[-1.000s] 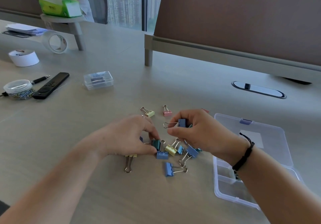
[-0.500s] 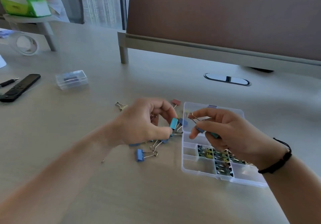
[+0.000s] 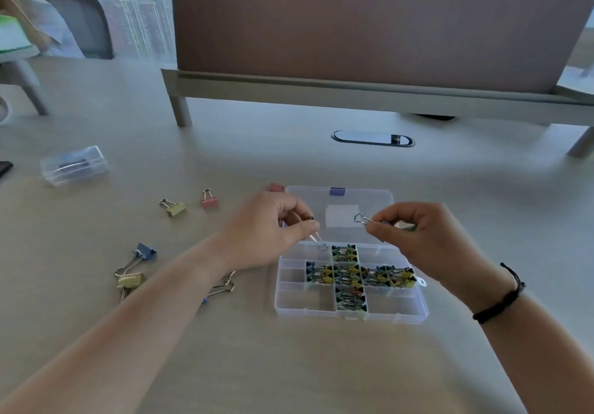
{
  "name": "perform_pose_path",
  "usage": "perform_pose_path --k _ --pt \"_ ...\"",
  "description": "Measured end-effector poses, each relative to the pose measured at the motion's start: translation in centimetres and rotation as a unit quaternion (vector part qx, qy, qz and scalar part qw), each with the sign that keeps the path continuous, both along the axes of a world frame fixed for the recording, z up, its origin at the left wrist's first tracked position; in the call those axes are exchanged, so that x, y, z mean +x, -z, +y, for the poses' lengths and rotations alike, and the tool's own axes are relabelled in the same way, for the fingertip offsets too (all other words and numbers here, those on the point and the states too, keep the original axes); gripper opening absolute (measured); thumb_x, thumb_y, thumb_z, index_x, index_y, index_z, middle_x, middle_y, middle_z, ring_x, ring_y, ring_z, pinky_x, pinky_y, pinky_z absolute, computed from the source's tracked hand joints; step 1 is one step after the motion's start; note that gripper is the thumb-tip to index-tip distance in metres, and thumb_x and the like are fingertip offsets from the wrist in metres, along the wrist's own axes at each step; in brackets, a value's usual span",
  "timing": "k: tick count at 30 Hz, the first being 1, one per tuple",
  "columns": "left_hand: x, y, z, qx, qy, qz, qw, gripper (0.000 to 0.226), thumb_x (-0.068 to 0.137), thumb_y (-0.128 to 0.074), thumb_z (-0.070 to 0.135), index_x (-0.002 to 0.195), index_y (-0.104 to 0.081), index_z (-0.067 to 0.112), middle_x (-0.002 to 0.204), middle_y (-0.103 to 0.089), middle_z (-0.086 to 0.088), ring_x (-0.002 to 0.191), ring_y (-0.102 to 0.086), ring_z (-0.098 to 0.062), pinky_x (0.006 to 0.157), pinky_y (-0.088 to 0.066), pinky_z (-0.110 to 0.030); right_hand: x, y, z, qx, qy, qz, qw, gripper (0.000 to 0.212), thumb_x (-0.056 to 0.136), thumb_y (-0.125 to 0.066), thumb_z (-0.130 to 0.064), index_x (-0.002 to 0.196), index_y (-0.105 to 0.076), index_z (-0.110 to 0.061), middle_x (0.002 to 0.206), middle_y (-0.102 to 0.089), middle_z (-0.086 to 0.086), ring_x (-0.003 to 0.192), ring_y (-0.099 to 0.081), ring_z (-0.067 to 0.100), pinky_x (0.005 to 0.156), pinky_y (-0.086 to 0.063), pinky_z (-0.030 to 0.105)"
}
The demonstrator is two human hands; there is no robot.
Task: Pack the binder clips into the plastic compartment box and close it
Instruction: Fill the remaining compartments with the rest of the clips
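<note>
Item: clear plastic compartment box [image 3: 350,312], lying open on the beige table [image 3: 289,365] in front of us, its lid [image 3: 340,195] folded back flat on the far side with a purple latch [image 3: 337,191] at its edge. We count several middle compartments filled with small multicoloured binder clips [image 3: 348,277]; the left-hand and near-row cells show only bare plastic.

Our left hand [image 3: 266,233] is held over the box's far-left corner, thumb and forefinger pinched together on a binder clip whose wire handle [image 3: 318,241] hangs down towards a corner compartment; the clip's body is hidden by the fingers. Our right hand [image 3: 418,233], with a black cord bracelet [image 3: 501,298] at the wrist, is over the lid, fingers curled and pinching another clip, its wire loop [image 3: 361,218] sticking out to the left.

Loose clips on the table, left of the box: a yellow one [image 3: 176,208], a pink one [image 3: 209,201], a second pink one [image 3: 275,187] touching the lid's corner, a blue one [image 3: 145,250], a larger yellow one [image 3: 129,280], and one mostly under our left forearm [image 3: 221,286].

Further off: a small closed clear case [image 3: 74,165] at far left, an oval cable grommet [image 3: 373,138] beyond the box, and a brown desk divider [image 3: 369,28].
</note>
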State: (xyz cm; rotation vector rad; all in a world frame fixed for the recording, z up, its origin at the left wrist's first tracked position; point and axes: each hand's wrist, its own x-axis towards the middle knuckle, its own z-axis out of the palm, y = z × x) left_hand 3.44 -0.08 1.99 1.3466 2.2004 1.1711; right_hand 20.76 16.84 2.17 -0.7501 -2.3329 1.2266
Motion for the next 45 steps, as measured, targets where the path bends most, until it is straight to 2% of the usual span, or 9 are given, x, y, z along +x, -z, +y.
perform_pose_path --k 3,10,14,17,30,34,38,42,45 --pt "-0.4 0.6 -0.4 -0.030 -0.018 0.035 0.999 0.013 0.088 -0.074 0.028 0.080 -0.074 0.019 0.064 -0.065 0.012 0.057 -0.055 0.004 0.057 -0.041 -0.009 -0.2 0.2 -0.3 0.015 -0.011 0.002 1.000 0.009 0.082 -0.076 -0.031 0.073 -0.075 -0.028 0.064 -0.067 -0.012 0.042 -0.034 0.015 0.041 -0.034 0.020" --pt "-0.6 1.8 -0.3 -0.027 -0.036 0.083 0.995 0.004 0.088 -0.070 0.024 0.089 -0.067 0.026 0.063 -0.064 0.002 0.053 -0.052 -0.003 0.055 -0.041 -0.014 -0.3 0.7 -0.9 0.038 -0.032 -0.011 0.999 0.004 0.084 -0.074 -0.030 0.080 -0.075 -0.029 0.071 -0.070 -0.008 0.039 -0.039 0.006 0.043 -0.035 0.015" --pt "-0.4 2.3 -0.4 -0.037 -0.031 0.117 0.992 0.012 0.088 -0.068 0.023 0.077 -0.062 0.025 0.047 -0.050 0.013 0.050 -0.047 -0.005 0.052 -0.032 -0.014 -0.4 0.9 -1.1 0.070 -0.016 -0.016 0.997 0.015 0.076 -0.082 -0.030 0.082 -0.068 -0.029 0.071 -0.070 -0.008 0.052 -0.063 0.002 0.051 -0.049 0.016" --pt "-0.4 2.4 -0.4 -0.041 -0.032 0.127 0.991 0.018 0.088 -0.067 0.028 0.073 -0.058 0.026 0.047 -0.048 0.010 0.049 -0.045 -0.007 0.051 -0.034 -0.019 -0.4 0.8 -1.3 0.074 -0.005 -0.006 0.997 0.020 0.072 -0.084 -0.029 0.079 -0.066 -0.025 0.071 -0.070 -0.005 0.056 -0.068 0.006 0.056 -0.054 0.022" --pt "-1.1 1.7 -1.0 -0.087 0.008 0.140 0.986 0.009 0.083 -0.070 0.020 0.078 -0.065 0.026 0.056 -0.059 0.008 0.058 -0.054 -0.001 0.055 -0.040 -0.013 -1.6 0.2 -2.3 0.057 -0.028 0.002 0.998 0.016 0.074 -0.082 -0.031 0.072 -0.069 -0.021 0.065 -0.072 -0.006 0.058 -0.066 0.014 0.056 -0.052 0.022" --pt "-1.3 1.4 -1.1 -0.087 0.010 0.114 0.990 0.010 0.086 -0.067 0.018 0.083 -0.065 0.027 0.061 -0.062 0.006 0.057 -0.053 -0.001 0.053 -0.038 -0.012 -4.1 -0.6 -3.5 0.085 -0.066 -0.037 0.994 0.012 0.077 -0.080 -0.030 0.072 -0.073 -0.023 0.066 -0.071 -0.007 0.055 -0.061 0.000 0.052 -0.048 0.012" --pt "-1.5 1.4 -1.3 -0.095 0.010 0.125 0.988 0.009 0.086 -0.067 0.022 0.090 -0.064 0.029 0.067 -0.062 0.007 0.062 -0.054 -0.002 0.053 -0.036 -0.014 -6.0 -0.4 -4.5 0.113 -0.108 -0.099 0.983 0.013 0.079 -0.079 -0.033 0.076 -0.074 -0.021 0.069 -0.071 -0.007 0.057 -0.061 0.002 0.052 -0.048 0.013" --pt "-1.6 1.7 -1.4 -0.110 0.014 0.154 0.982 0.010 0.084 -0.066 0.026 0.092 -0.065 0.031 0.073 -0.063 0.010 0.072 -0.058 -0.001 0.065 -0.047 -0.022 -6.0 0.2 -4.6 0.129 -0.101 -0.113 0.980 0.015 0.076 -0.081 -0.033 0.070 -0.073 -0.021 0.065 -0.068 -0.006 0.050 -0.054 0.000 0.047 -0.039 0.010" --pt "-1.6 1.7 -1.4 -0.111 0.013 0.164 0.980 0.007 0.083 -0.067 0.029 0.090 -0.065 0.031 0.071 -0.061 0.011 0.073 -0.058 -0.001 0.067 -0.050 -0.026 -5.7 0.2 -4.5 0.201 -0.103 -0.135 0.965 0.012 0.079 -0.078 -0.034 0.075 -0.074 -0.024 0.080 -0.064 -0.009 0.067 -0.056 0.003 0.056 -0.044 0.013"
